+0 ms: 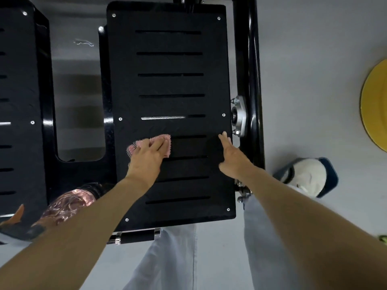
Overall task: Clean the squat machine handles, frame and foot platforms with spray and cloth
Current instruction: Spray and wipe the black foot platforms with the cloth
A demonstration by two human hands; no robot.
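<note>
Presses pink cloth [167, 148] flat on lower half of black foot platform [171, 84] with left hand [146, 158], fingers straight and together, and rests right hand [232, 155], fingers straight, near its right edge.

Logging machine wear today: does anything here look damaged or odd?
No visible damage. A pale squiggly mark lies left of the foot platform, perhaps scuff or residue. One slot glints silver; the others are dark.
</note>
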